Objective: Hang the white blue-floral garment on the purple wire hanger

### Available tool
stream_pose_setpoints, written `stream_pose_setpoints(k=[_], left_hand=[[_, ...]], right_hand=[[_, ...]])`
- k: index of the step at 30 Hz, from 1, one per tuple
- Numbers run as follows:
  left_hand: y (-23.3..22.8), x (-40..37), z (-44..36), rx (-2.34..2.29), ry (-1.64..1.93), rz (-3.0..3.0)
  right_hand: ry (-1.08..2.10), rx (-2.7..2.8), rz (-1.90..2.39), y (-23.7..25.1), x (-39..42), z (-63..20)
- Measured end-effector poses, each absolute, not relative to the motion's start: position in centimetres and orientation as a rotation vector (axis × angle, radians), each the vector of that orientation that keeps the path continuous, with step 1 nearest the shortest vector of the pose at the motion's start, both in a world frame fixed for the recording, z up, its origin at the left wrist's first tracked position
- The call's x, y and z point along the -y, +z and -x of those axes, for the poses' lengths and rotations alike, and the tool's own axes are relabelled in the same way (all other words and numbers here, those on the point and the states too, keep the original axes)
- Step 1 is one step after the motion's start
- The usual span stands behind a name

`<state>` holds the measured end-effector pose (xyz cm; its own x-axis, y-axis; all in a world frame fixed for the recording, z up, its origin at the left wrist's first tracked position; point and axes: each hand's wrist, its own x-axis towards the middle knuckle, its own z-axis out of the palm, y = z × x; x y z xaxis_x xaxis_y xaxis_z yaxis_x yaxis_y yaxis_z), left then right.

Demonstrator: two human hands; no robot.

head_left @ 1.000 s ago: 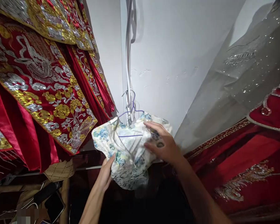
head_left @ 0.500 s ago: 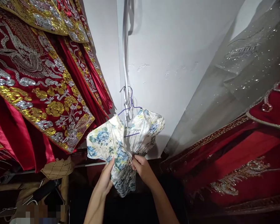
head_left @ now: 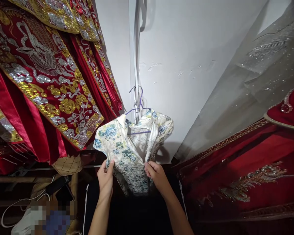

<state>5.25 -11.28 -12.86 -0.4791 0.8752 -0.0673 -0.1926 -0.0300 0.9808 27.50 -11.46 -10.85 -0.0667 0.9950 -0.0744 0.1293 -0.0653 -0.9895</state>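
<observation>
Floral garment (head_left: 131,153), white with blue and green blossoms, hanging at centre frame on a purple wire hanger (head_left: 138,112) hooked over a white strap (head_left: 136,65) against the pale wall (head_left: 186,49). Left hand (head_left: 105,179) pinching the lower left edge of the fabric, fingers closed on the cloth; right hand (head_left: 158,174) pinching the lower right edge beside the open front placket, likewise closed on the cloth. Compared with half a second earlier: hands now spread apart rather than bunched together at the hem, fabric drawn flat and wide instead of gathered into a crumpled bundle, collar and short sleeves now readable. Compared with one second earlier: right hand no longer resting on top of the bundle. Judged meaning: garment being straightened and smoothed on its hanger, shaping largely achieved. Red embroidered robes (head_left: 39,81) with gold and silver thread filling the upper left; grey sequinned fabric (head_left: 259,75) and further red embroidered cloth (head_left: 247,176) occupying the right. Woven tan bag (head_left: 67,164) and white cable (head_left: 19,204) lying at lower left.
</observation>
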Motion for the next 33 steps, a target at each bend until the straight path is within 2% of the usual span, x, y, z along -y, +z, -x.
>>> stream_pose_setpoints(k=[7,15,20,28,33], left_hand=[[-14.0,11.1,-3.8,-1.560,1.713,-0.783],[-11.6,12.1,-5.8,-1.609,1.956,-0.944],[-10.8,13.5,-9.8,-1.299,1.372,-1.348],[-9.9,12.6,-12.1,-1.185,1.324,-1.574],[-10.0,11.5,-12.3,-1.152,1.236,-1.809]], right_hand=[[1.324,1.333,1.288,-10.0,12.3,-27.3],[1.330,1.421,1.289,-9.3,12.1,-26.8],[1.377,1.398,1.189,-8.6,12.7,-24.9],[1.294,1.274,1.202,-6.3,11.6,-25.0],[1.151,1.046,1.130,0.9,6.3,-27.2]])
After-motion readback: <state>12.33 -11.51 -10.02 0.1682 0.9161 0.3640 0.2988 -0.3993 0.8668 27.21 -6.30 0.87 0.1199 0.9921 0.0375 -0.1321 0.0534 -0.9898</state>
